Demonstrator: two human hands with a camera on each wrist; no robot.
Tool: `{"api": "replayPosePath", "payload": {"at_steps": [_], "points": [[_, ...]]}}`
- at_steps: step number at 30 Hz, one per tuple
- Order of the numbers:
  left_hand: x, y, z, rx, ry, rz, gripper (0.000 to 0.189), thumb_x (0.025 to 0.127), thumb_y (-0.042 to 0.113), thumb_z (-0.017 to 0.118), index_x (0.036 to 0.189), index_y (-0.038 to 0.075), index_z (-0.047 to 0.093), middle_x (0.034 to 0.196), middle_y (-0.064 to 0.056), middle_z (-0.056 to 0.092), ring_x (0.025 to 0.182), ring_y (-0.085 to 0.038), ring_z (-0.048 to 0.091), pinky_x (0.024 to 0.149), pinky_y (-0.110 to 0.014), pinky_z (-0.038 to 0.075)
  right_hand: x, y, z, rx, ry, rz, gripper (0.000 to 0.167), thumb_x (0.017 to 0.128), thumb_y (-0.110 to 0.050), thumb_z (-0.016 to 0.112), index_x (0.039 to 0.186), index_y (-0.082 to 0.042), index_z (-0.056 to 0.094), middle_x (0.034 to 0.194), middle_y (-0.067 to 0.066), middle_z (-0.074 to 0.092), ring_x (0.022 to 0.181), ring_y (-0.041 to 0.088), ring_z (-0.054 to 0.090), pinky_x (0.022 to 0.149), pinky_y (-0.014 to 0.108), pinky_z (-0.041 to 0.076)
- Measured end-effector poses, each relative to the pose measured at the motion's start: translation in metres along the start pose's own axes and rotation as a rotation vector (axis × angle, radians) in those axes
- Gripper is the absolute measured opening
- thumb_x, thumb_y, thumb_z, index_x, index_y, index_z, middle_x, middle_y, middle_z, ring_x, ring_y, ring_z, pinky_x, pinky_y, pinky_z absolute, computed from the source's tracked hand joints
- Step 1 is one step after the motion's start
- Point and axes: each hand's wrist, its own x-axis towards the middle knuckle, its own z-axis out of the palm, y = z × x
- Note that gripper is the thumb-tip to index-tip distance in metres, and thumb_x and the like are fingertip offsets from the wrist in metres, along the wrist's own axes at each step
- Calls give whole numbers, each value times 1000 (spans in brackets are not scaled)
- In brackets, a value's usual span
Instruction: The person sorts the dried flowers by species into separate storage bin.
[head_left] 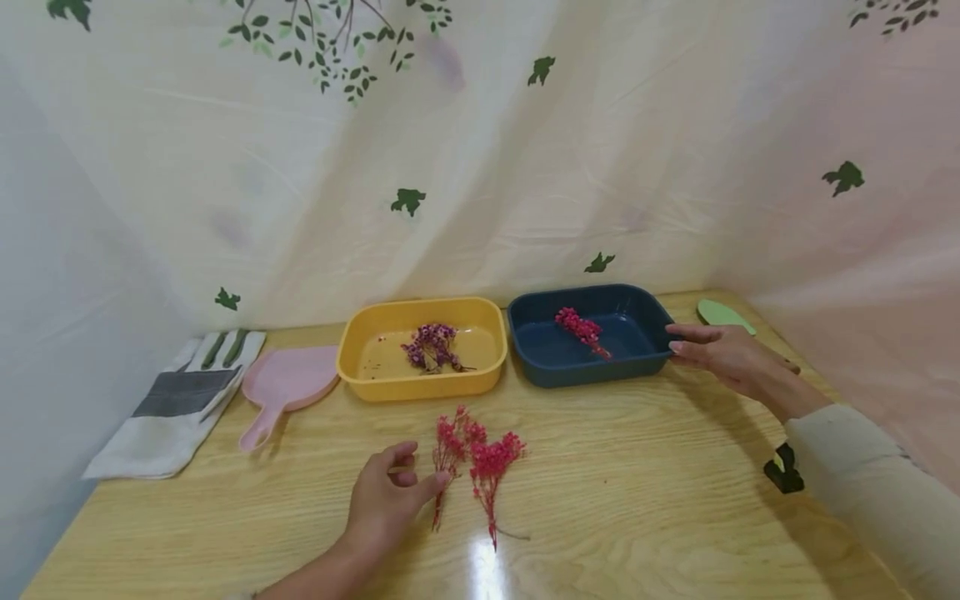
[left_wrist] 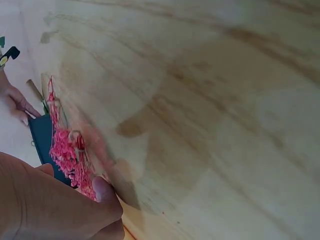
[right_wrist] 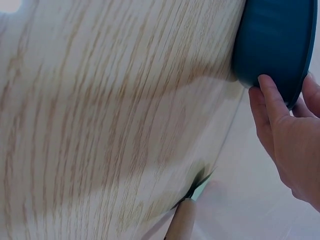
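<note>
Two sprigs of small pink dried flowers, a left sprig [head_left: 450, 442] and a right sprig [head_left: 495, 458], lie on the wooden table. My left hand [head_left: 386, 492] is at the left sprig, its thumb tip over the stems; no firm pinch shows. In the left wrist view the pink flowers [left_wrist: 67, 152] are just past the thumb. My right hand [head_left: 731, 358] touches the right end of a dark blue tray [head_left: 592, 371] with nearly straight fingers [right_wrist: 272, 100] against its outer wall. Inside that tray lies another pink flower sprig [head_left: 581, 327].
Left of the blue tray stands a yellow tray [head_left: 420, 387] holding purple dried flowers [head_left: 433, 343]. A pink paddle-shaped board [head_left: 288, 375] and a striped cloth [head_left: 176, 408] lie farther left. Behind my right hand lies a green-headed tool [head_left: 723, 314] with a wooden handle [right_wrist: 182, 220].
</note>
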Motion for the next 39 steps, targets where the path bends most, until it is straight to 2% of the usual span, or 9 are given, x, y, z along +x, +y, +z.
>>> {"api": "replayPosePath", "payload": {"at_steps": [6, 10, 14, 18, 23, 27, 31, 36, 39], "points": [[0, -3, 12, 10, 9, 25, 63, 72, 20, 86, 123, -4, 59, 108, -12, 60, 89, -21, 57, 71, -28, 53, -1, 0, -1, -4, 2, -5, 65, 99, -25, 56, 151, 0, 24, 158, 20, 8, 102, -4, 59, 112, 48, 27], [3, -3, 15, 59, -28, 59, 63, 68, 19, 88, 119, -6, 60, 99, -9, 56, 84, -18, 53, 67, -26, 50, -2, -1, 0, -11, 3, -7, 64, 99, -24, 55, 150, 0, 25, 158, 21, 9, 104, -2, 59, 112, 48, 28], [7, -1, 12, 153, -75, 113, 59, 66, 20, 90, 109, -5, 60, 90, -7, 51, 77, -17, 48, 66, -27, 46, -3, 0, 0, -11, 4, 0, 64, 99, -23, 55, 150, 0, 25, 157, 22, 10, 105, -1, 59, 112, 50, 27], [11, -2, 10, 239, -83, 141, 47, 66, 17, 89, 99, -1, 61, 84, -4, 53, 74, -15, 49, 65, -28, 46, -2, 1, -1, -21, 2, 4, 64, 99, -24, 55, 150, 0, 25, 157, 21, 10, 109, 3, 59, 112, 49, 27], [15, -1, 6, 254, -113, 160, 36, 65, 10, 88, 91, 2, 64, 78, -3, 58, 70, -14, 52, 60, -26, 48, -2, -1, -1, -31, -1, 8, 64, 99, -25, 55, 151, -1, 25, 157, 21, 10, 117, 12, 55, 110, 46, 30], [19, -2, 1, 223, -165, 185, 31, 65, 2, 85, 88, -1, 64, 75, -3, 59, 67, -13, 54, 58, -25, 50, -2, -3, -1, -13, -1, 10, 66, 99, -25, 57, 151, -1, 24, 158, 20, 10, 111, 4, 58, 110, 45, 30], [23, -3, -2, 149, -236, 141, 25, 66, -5, 80, 85, -3, 64, 71, -4, 59, 64, -12, 54, 55, -24, 51, -3, -2, -2, -4, -6, 7, 66, 98, -24, 57, 151, -1, 24, 158, 20, 9, 106, -1, 59, 112, 47, 27], [21, 0, -6, 16, -288, -19, 25, 69, -11, 76, 90, -4, 63, 76, -7, 57, 67, -15, 53, 55, -27, 54, -1, -1, -2, -13, -9, 2, 65, 99, -23, 56, 151, -1, 24, 158, 20, 9, 111, 5, 58, 112, 49, 26], [17, 3, -7, -52, -312, -82, 26, 72, -12, 75, 94, -5, 62, 79, -7, 54, 69, -16, 53, 57, -30, 57, -1, -1, -3, -18, -7, 3, 64, 99, -22, 55, 151, -2, 24, 158, 20, 9, 113, 7, 57, 111, 48, 28]]}}
